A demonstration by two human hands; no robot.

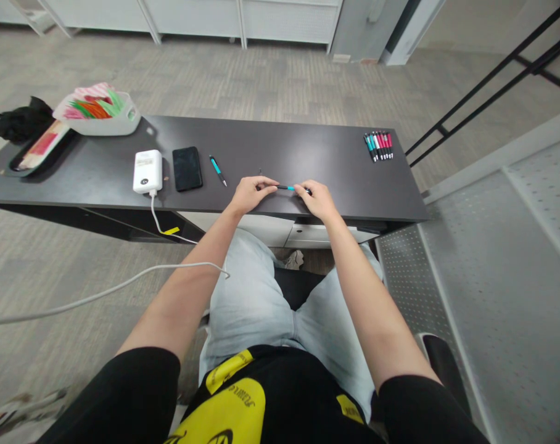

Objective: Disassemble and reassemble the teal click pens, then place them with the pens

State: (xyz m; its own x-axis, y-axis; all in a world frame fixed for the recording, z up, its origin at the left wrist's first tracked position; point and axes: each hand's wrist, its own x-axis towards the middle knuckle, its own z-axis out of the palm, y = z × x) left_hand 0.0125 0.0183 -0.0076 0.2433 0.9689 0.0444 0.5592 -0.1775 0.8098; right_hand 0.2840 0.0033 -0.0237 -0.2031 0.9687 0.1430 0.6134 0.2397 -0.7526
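Observation:
My left hand (pixel 251 192) and my right hand (pixel 317 197) both pinch the ends of a teal pen (pixel 288 187), held level just above the near edge of the dark table (pixel 280 148). The fingers of each hand are closed around the pen. Another teal pen (pixel 218 170) lies loose on the table to the left of my hands. A row of several teal, pink and red pens (pixel 378 145) lies at the far right of the table.
A black phone (pixel 187 168) and a white charger box (pixel 147 171) with a white cable (pixel 123 287) lie left of the loose pen. A white basket of coloured items (pixel 99 112), a black tray (pixel 39 148) and a black cloth (pixel 21 120) sit at the left end.

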